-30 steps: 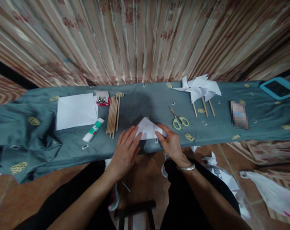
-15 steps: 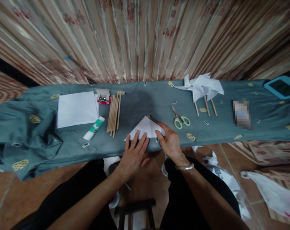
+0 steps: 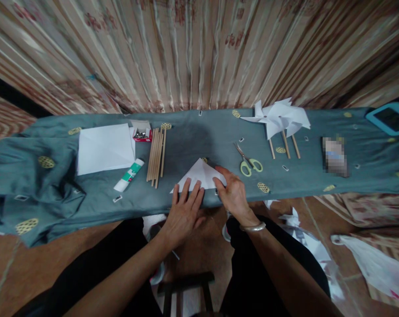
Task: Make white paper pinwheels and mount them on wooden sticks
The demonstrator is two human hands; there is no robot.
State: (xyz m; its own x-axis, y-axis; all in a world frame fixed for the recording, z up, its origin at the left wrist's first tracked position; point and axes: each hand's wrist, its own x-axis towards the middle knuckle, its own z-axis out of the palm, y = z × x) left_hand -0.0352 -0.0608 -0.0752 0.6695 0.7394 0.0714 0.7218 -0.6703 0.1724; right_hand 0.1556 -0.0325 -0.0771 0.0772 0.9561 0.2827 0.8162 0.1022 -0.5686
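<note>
A white sheet of paper (image 3: 201, 172), folded into a triangle, lies near the front edge of the cloth-covered table with its peak pointing away from me. My left hand (image 3: 185, 211) rests flat on its lower edge, fingers spread. At the triangle's right corner my right hand (image 3: 234, 189) pinches the paper between thumb and fingers; a bracelet circles that wrist. Just beyond the right hand lie scissors (image 3: 248, 164) with light green handles. To the left of the paper is a bundle of wooden sticks (image 3: 155, 156).
Stacked white paper (image 3: 103, 149), a glue stick (image 3: 129, 175) and a small red box of metal pins (image 3: 142, 132) lie on the left. Paper pinwheels (image 3: 281, 118), a blurred item (image 3: 335, 156) and a blue-framed tablet (image 3: 392, 119) are on the right. Paper scraps (image 3: 311, 244) litter the floor.
Both hands stay in nearly the same place on the folded paper. The whole view has shifted very slightly; nothing else has visibly moved.
</note>
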